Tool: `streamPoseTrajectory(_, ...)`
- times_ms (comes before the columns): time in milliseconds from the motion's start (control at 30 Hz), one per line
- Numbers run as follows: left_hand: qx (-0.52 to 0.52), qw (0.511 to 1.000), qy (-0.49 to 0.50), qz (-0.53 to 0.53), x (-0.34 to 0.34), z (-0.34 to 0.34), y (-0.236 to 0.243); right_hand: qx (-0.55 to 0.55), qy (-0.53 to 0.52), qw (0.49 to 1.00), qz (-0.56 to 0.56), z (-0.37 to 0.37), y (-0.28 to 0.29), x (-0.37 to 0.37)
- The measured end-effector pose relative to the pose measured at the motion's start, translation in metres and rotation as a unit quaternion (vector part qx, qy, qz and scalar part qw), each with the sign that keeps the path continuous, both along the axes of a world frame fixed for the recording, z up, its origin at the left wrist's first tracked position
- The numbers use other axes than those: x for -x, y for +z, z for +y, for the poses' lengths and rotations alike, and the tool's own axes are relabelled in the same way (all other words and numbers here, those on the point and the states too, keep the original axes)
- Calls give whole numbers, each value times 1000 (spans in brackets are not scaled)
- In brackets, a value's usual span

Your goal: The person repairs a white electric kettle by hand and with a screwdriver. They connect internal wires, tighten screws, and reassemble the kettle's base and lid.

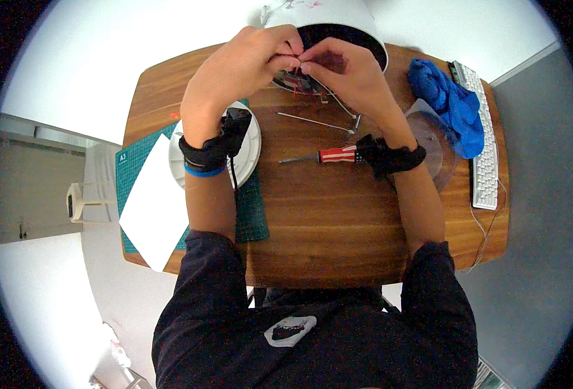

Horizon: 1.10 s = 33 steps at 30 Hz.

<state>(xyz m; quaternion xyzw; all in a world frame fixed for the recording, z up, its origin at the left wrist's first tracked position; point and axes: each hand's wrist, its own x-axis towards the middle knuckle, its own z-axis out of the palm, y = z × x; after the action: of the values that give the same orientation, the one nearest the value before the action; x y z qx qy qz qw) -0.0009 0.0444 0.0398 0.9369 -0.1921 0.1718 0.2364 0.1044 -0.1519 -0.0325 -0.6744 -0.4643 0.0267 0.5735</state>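
My left hand [244, 68] and my right hand [348, 74] meet at the top middle, pinching thin wires [297, 79] between their fingertips. Just beyond them a white cylindrical housing [358, 19] lies with its dark opening toward me, red wiring and small parts at its lower rim. A thin pale rod or tie [312, 120] lies below my hands. A screwdriver [337, 154] with a red, striped handle lies near my right wrist. Both wrists wear black straps with small devices. The exact point gripped is too small to make out.
On the wooden table [319, 214], a white round part [251, 149] and white sheet [150, 207] lie on a green mat [254, 220] at left. A blue cloth [445, 104], clear plastic piece [435, 175] and white keyboard [484, 181] with a cable are at right.
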Motion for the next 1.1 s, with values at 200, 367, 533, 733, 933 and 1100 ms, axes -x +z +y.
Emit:
streamPoseTrajectory(200, 21, 1000, 8, 20, 0, 0, -1, 16, -19, 999, 27, -2, 4, 2)
streamPoseTrajectory(367, 10, 1000, 6, 9, 1, 0, -1, 18, -26, 999, 26, -4, 2, -4)
streamPoseTrajectory(533, 12, 1000, 0, 18, 2, 0, 0, -5, 21, 998, 53, -5, 13, 4)
streamPoseTrajectory(733, 14, 1000, -5, 20, 1, 0, 0, -4, 13, 999, 53, -5, 8, 2)
streamPoseTrajectory(933, 4, 999, -7, 31, 1, 0, 2, 12, 25, 998, 52, -5, 9, 1)
streamPoseTrajectory(1100, 6, 999, -7, 30, 1, -2, 1, 29, -7, 999, 26, -3, 0, -7)
